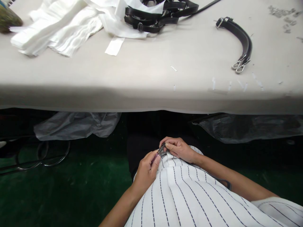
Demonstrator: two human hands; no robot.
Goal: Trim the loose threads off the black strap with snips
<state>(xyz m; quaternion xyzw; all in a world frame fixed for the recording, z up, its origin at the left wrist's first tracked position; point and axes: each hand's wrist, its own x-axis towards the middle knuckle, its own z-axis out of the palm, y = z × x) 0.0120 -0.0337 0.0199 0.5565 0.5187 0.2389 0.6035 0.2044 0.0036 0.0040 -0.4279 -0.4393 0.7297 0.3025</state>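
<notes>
Both my hands meet low in front of my lap, below the table edge. My left hand [147,167] is closed on a small slim metal tool [161,148], which looks dark with a purplish part; its exact kind is too small to tell. Close against its tip, my right hand [180,149] pinches the end of a dark strap. A length of this dark strap [226,183] shows beneath my right forearm, and its middle is hidden by the arm. The fingers cover most of the spot where tool and strap come together.
On the covered table [151,72] lie white paper strips [66,28], a pile of black straps [156,19] and a curved black strap with metal clasps [243,41]. Small metal pieces [281,14] are scattered at far right. Plastic sheets [80,124] hang under the table.
</notes>
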